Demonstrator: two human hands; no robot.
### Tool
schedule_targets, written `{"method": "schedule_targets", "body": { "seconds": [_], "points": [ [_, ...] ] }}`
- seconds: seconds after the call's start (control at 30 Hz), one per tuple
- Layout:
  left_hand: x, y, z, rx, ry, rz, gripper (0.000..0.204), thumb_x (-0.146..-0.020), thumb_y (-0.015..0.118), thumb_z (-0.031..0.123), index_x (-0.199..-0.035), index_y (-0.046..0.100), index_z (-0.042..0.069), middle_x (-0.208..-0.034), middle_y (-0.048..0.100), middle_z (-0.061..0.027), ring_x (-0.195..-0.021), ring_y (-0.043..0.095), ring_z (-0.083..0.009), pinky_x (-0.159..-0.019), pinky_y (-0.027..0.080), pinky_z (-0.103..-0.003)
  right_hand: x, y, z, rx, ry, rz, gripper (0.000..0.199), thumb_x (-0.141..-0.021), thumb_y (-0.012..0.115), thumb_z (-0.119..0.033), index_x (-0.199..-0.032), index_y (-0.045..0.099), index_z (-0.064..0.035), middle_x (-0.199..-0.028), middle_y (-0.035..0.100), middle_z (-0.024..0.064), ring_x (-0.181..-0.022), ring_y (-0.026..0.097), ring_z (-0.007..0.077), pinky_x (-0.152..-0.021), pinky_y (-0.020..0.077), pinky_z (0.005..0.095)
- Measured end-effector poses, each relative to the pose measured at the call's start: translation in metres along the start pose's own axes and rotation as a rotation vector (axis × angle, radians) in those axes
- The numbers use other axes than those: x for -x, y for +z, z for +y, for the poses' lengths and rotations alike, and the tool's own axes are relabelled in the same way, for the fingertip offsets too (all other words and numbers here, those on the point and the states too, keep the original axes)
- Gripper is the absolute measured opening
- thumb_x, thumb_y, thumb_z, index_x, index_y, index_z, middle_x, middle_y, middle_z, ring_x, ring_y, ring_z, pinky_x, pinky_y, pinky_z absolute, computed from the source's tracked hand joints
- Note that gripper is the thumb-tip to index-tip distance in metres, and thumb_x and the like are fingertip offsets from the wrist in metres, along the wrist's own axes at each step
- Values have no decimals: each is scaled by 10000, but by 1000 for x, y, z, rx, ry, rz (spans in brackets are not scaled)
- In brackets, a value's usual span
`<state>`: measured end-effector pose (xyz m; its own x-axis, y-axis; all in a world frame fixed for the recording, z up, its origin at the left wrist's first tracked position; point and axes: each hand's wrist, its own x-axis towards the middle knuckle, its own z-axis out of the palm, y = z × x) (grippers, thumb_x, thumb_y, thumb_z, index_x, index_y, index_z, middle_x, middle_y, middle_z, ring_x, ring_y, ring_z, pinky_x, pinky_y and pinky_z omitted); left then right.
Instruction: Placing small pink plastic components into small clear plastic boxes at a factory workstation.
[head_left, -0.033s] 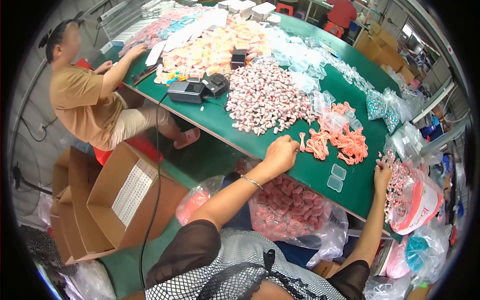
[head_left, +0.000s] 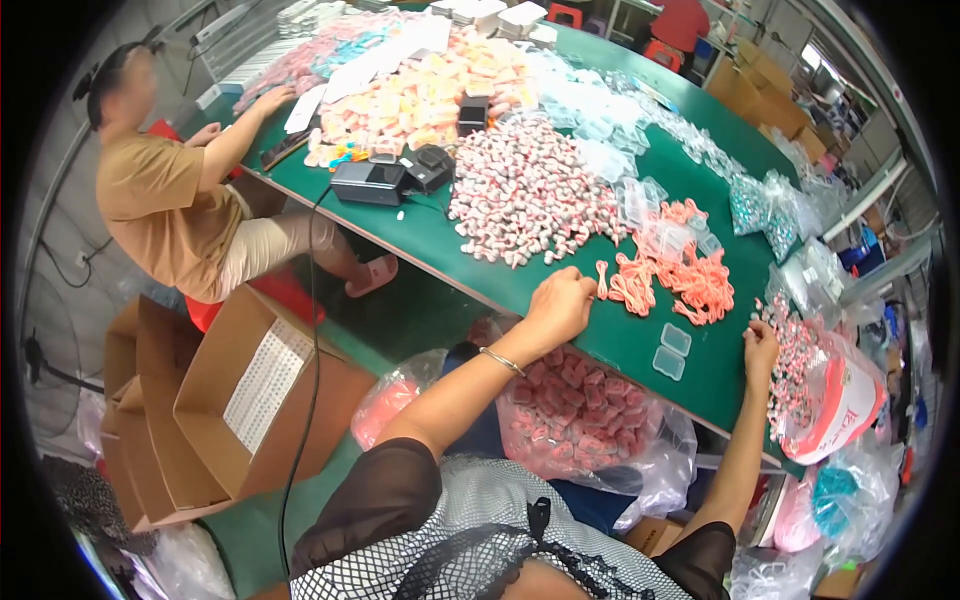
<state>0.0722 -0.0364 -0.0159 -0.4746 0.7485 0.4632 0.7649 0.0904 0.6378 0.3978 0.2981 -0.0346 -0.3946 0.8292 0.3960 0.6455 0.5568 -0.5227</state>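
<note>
— Where are your hands right now?

— My left hand [head_left: 560, 305] is curled into a loose fist on the green counter [head_left: 560, 275], just left of the heap of orange cords [head_left: 672, 272]; I seem to be pinching one end of a cord, though I cannot tell for sure. My right hand [head_left: 760, 345] rests at the counter's right edge, fingers bent into the small pink-and-white pieces [head_left: 790, 350] spilling from a bag [head_left: 840, 400].

— And those clear little boxes [head_left: 672, 352]?

— They lie between my hands, near the edge, probably kept within easy reach. The big pile of pink-and-white pieces [head_left: 530, 195] sits farther back.
</note>
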Motion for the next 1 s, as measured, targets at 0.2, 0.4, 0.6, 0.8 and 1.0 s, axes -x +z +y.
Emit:
{"method": "schedule_targets", "body": {
  "seconds": [0.2,0.4,0.6,0.8,1.0],
  "points": [
    [-6,5,9,208,34,27,95,-776,698,88,-863,692,51,-831,654,-143,-792,643,-334,-706,523,-447,83,-8,-115,-85,-160,-5,168,-844,676,-111,-998,721,-61,-916,703,123,-840,682,262,-763,528,336],
    [-11,28,53,401,20,-191,166,-786,747,69,-948,719,44,-836,663,-70,-618,554,-133,-591,481,-294,111,-2,-147,-310,-27,72,95,-839,722,-78,-919,705,-31,-826,654,61,-736,611,146,-678,498,274],
    [-4,55,86,286,154,-272,134,-774,752,123,-887,718,59,-812,621,-115,-705,629,-283,-648,508,-391,139,15,-187,-280,-140,40,117,-783,755,-120,-880,702,-83,-834,660,66,-768,616,217,-708,480,340],
    [3,65,84,187,220,-240,133,-772,733,120,-884,716,50,-881,613,-124,-805,635,-317,-703,517,-423,147,19,-192,-9,-243,117,110,-787,743,-170,-878,696,-130,-883,644,42,-896,594,226,-824,415,387],
    [4,58,78,239,251,-299,290,-734,767,172,-979,695,33,-939,595,-142,-849,625,-325,-730,516,-422,139,19,-183,-114,-282,65,77,-812,699,-140,-883,690,-110,-901,624,56,-897,597,256,-803,434,396]
  ]
}}
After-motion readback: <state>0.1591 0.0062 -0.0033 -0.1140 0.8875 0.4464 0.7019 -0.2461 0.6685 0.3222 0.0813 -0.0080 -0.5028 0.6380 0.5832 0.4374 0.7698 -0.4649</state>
